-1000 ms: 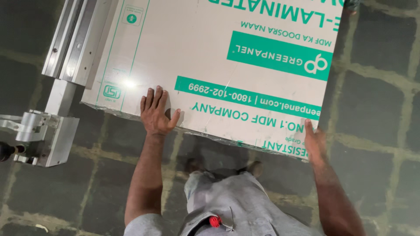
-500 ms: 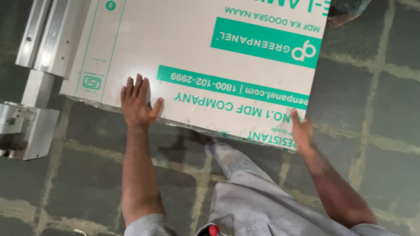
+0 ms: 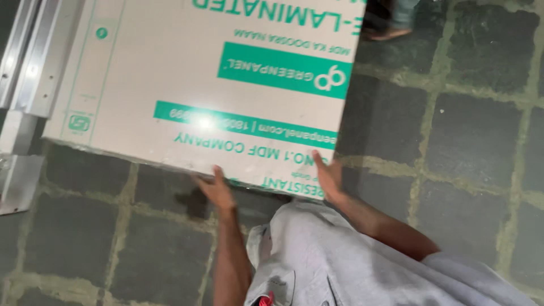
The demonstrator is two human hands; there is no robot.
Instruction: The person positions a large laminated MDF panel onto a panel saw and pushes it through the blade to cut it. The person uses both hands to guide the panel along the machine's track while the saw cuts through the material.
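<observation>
Left hand (image 3: pixel 217 188) cups the near edge of the board (image 3: pixel 170 107) from beneath while right hand (image 3: pixel 328 177) presses flat on its near-right corner, steadying it against the metal rail (image 3: pixel 31 62) at far left.

Board (image 3: pixel 204 85) lies flat above the paved floor (image 3: pixel 453 141), its left end on the metal rail frame (image 3: pixel 31 62); left hand (image 3: pixel 218 190) and right hand (image 3: pixel 328 175) at its near edge, right one by the near right corner; another person's foot (image 3: pixel 391 31) beyond the board's right side
</observation>
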